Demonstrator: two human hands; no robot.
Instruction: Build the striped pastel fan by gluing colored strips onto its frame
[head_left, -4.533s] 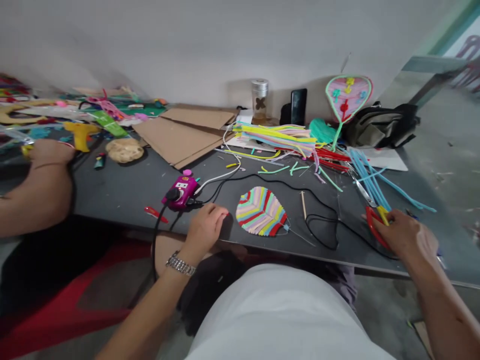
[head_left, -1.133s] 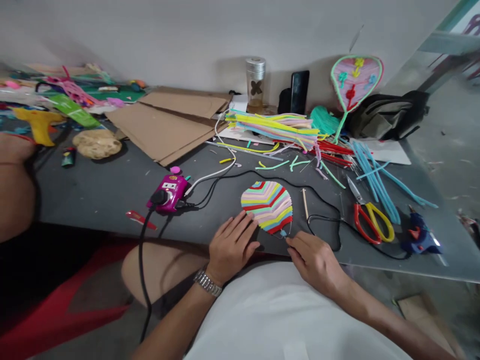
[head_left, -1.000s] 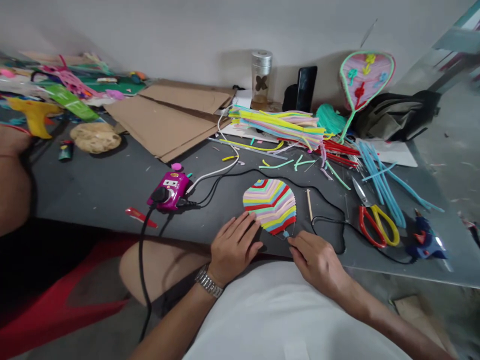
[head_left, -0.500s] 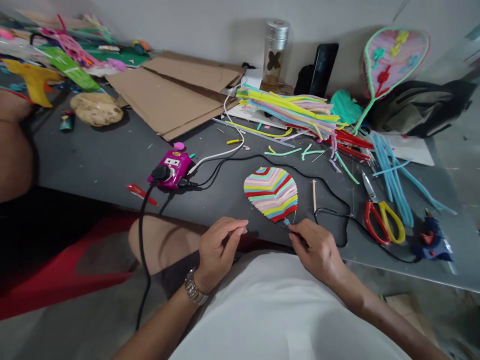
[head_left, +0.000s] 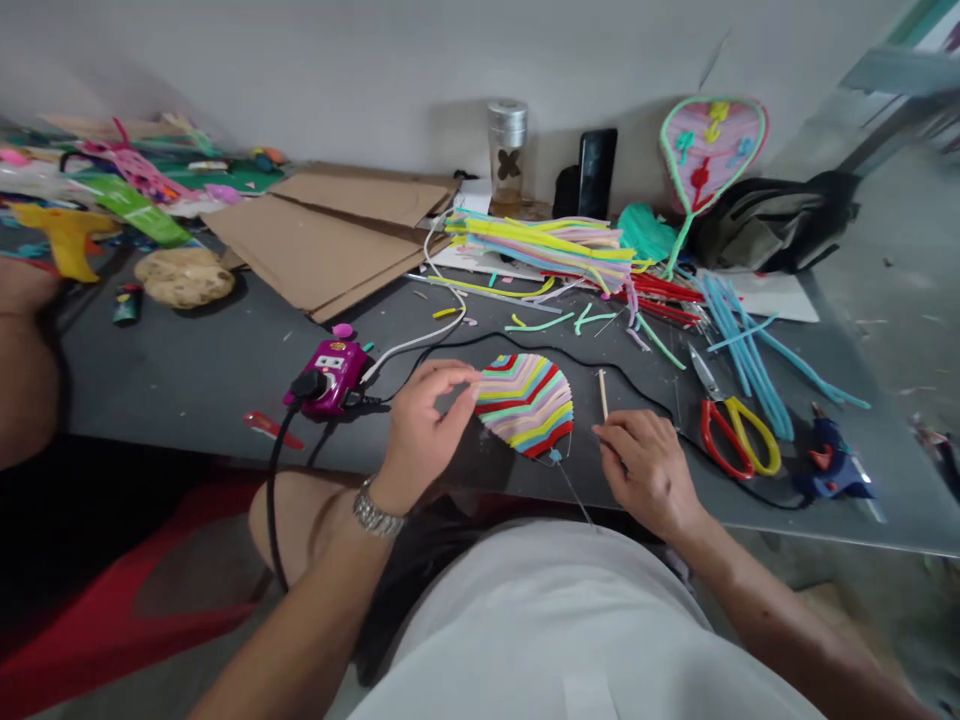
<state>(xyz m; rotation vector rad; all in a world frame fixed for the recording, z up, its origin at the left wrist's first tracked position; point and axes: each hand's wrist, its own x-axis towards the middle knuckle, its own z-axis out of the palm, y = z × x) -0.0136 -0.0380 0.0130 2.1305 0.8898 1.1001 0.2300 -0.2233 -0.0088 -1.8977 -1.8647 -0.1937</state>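
The striped pipe-cleaner fan (head_left: 527, 400), rounded with multicoloured zigzag rows, lies near the table's front edge. My left hand (head_left: 429, 425) has its thumb and index fingertip together on the fan's left edge. A thin wire stem (head_left: 576, 487) runs down from a small blue wrap (head_left: 555, 455) at the fan's lower tip. To the right, my right hand (head_left: 646, 468) has curled fingers with a gap between thumb and index. Its index fingertip covers the lower end of a short pale stick (head_left: 602, 392); no grip on the stick shows.
Red-and-yellow scissors (head_left: 731, 430) and a blue glue gun (head_left: 834, 465) lie to the right. Behind are bundled pipe cleaners (head_left: 540, 245), a finished fan (head_left: 712, 150) and a bottle (head_left: 508, 155). A purple power socket (head_left: 330, 375) and cardboard (head_left: 315, 240) are left. Another person's arm (head_left: 26, 370) rests far left.
My right hand has left the fan's lower tip and moved to the pale stick. My left hand has moved up to the fan's left edge. The camera view has shifted.
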